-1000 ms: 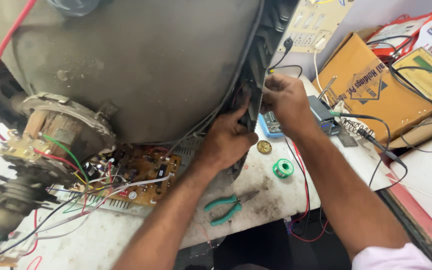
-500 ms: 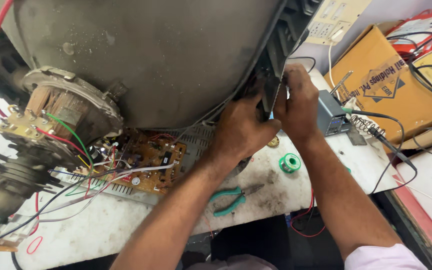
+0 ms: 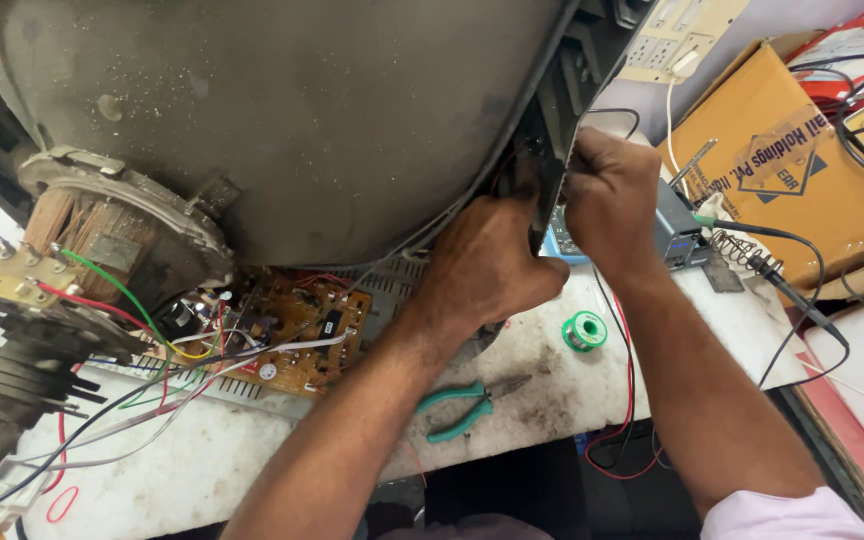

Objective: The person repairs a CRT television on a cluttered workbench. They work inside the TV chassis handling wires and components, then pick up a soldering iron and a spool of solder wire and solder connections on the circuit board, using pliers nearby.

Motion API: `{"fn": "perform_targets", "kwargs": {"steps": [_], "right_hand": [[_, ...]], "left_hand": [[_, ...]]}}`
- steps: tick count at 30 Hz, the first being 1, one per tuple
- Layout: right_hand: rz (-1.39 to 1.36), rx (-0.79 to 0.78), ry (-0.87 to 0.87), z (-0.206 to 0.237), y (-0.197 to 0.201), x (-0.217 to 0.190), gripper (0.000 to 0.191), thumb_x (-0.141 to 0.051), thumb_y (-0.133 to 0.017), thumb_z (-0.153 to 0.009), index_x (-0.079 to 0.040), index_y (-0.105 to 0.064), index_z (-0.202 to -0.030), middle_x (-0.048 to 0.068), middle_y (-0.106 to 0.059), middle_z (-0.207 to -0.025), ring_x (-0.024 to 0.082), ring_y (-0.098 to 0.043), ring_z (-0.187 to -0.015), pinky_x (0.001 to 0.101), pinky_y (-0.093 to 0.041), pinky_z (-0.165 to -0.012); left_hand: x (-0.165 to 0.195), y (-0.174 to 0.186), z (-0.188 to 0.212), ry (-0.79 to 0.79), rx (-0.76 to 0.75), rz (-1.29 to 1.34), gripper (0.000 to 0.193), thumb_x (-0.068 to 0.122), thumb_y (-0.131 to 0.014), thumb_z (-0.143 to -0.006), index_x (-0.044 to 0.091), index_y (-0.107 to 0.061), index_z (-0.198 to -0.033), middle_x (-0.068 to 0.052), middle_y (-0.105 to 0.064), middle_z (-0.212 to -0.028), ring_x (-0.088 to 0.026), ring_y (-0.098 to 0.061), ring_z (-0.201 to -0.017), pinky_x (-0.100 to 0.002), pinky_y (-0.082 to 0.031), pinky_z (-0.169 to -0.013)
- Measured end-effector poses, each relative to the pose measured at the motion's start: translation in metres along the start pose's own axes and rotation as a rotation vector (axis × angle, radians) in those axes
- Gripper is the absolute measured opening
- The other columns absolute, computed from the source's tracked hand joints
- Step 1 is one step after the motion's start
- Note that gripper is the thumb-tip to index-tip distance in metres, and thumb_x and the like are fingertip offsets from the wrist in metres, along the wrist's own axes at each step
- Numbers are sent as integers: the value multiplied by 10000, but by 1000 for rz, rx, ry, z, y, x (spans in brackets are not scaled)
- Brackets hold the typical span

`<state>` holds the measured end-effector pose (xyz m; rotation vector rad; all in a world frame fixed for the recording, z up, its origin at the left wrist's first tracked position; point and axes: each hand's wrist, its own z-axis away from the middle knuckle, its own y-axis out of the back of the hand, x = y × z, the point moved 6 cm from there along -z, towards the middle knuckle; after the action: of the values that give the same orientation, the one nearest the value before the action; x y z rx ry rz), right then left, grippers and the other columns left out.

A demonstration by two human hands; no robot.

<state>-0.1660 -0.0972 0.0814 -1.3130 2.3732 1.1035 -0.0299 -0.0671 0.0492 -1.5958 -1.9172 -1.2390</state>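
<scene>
Both fists, left hand [image 3: 487, 265] and right hand [image 3: 612, 200], clamp the black plastic frame edge [image 3: 549, 150] beside the bulky grey glass picture tube [image 3: 282, 110]; likely heavy, fragile.

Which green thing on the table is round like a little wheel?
The small green solder spool right of the hands; the green-handled pliers are long and lie flat.
</scene>
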Motion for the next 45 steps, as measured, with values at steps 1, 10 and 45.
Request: {"fn": "perform_targets", "kwargs": {"steps": [1, 10, 45], "right_hand": [[-17, -10, -81, -1, 1, 3, 100, 73, -596, -829, 45, -673, -886, 32, -569, -663, 89, -524, -627, 280, -429, -558], [-292, -133, -367, -9, -2, 23, 89, 58, -625, -887, 22, -694, -845, -16, -645, -726, 75, -573, -614, 255, -448, -548], [-331, -101, -455, -10, -3, 35, 212, 112, -514, -792, 20, -703, -759, 57, -635, -678, 122, -555, -523, 276, -413, -464]], "left_hand": [[-1, 0, 0, 9, -8, -8, 321, 127, -691, -635, -41, -660, -907, -258, -669, -675, -424, -706, -665, -499, -571, -677], [-1, -3, 1, 2, -45, -18, 353, 169, -732, -662, -4, -684, -966, -237, -705, -728, -404, -725, -713, -486, -577, -704], [0, 0, 9, 170, -160, -80, 682, 229, -740, -616, -17, -585, -1234, -225, -710, -703, -402, -729, -753, -475, -578, -774]]}}
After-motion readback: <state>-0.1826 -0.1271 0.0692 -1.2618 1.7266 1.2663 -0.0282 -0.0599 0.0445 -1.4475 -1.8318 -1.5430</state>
